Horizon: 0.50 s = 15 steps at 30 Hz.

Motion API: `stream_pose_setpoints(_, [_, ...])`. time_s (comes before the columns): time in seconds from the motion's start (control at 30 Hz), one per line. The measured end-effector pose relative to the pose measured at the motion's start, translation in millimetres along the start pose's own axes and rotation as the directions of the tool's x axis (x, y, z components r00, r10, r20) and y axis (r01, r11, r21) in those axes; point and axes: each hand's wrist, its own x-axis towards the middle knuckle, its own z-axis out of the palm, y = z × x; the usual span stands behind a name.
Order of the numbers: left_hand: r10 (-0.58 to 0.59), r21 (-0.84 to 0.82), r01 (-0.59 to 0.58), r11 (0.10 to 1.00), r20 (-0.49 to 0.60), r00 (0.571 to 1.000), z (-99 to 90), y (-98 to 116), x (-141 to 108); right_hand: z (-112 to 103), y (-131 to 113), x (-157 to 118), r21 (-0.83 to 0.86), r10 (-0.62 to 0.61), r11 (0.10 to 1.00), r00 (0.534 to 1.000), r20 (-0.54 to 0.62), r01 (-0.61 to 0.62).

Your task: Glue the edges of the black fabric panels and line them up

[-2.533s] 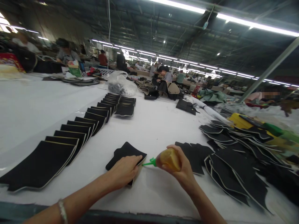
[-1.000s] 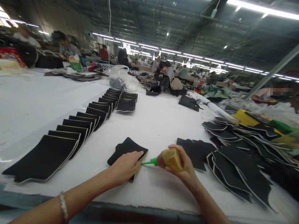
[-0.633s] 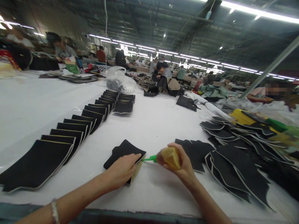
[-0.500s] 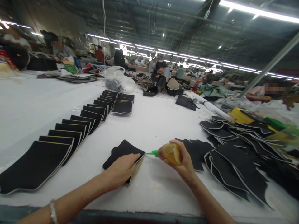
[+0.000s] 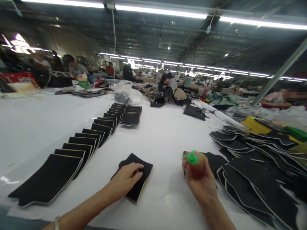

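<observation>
My left hand (image 5: 128, 179) rests on a black panel piece (image 5: 146, 166) in front of me, fingers loosely spread over its top. A pale yellowish strip shows along that panel's right edge. To the right, my right hand (image 5: 203, 183) is wrapped round a glue squeeze bottle (image 5: 201, 161) with amber contents. Its green nozzle (image 5: 192, 157) points up and toward the camera, away from the panel. Behind the bottle, partly covered by my right hand, lie more black pieces (image 5: 216, 163).
A long overlapping row of black panels (image 5: 48, 175) runs up the left, beside a short stack (image 5: 130, 118). Loose black pieces (image 5: 261, 188) pile on the right near a yellow object (image 5: 256, 126). A clear plastic bag (image 5: 127, 92) sits farther back; people work beyond.
My right hand has drawn the bottle away from the panel's corner to the right and turned its nozzle upward. My left fingers have moved back from that corner. The view has shifted.
</observation>
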Motion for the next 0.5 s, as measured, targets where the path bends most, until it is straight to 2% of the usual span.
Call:
stream_pose_setpoints(0.07, [-0.087,0.133,0.117,0.984,-0.216,0.973,-7.0,-13,1,0,-8,1,0.132,0.021,0.991,0.999,0.038,-0.026])
stream_pose_setpoints(0.13, [-0.188,0.194,0.259,0.946,-0.321,0.928,-14.8,-27,5,0,-16,0,0.262,0.015,0.965,0.999,0.045,-0.027])
stream_pose_setpoints(0.2, [-0.260,0.126,0.304,0.944,-0.276,0.925,-21.5,-40,11,-2,-23,-2,0.356,-0.018,0.934,0.999,0.044,0.001])
stream_pose_setpoints(0.3, [-0.350,-0.205,0.331,0.921,-0.062,0.935,-29.6,-48,22,-11,-35,-7,0.456,-0.080,0.888,0.996,0.046,0.051])
stream_pose_setpoints(0.4, [-0.384,-0.538,0.377,0.754,0.106,0.917,-40.5,-46,38,-31,-44,-8,0.497,-0.106,0.865,0.994,0.034,0.075])
stream_pose_setpoints(0.43, [-0.384,-0.636,0.355,0.685,0.100,0.918,-45.5,-44,46,-40,-46,-6,0.479,-0.112,0.874,0.993,0.040,0.080])
stream_pose_setpoints(0.5, [-0.412,-0.801,0.257,0.541,0.014,0.911,-57.2,-41,66,-59,-50,0,0.379,-0.172,0.916,0.982,0.077,0.131])
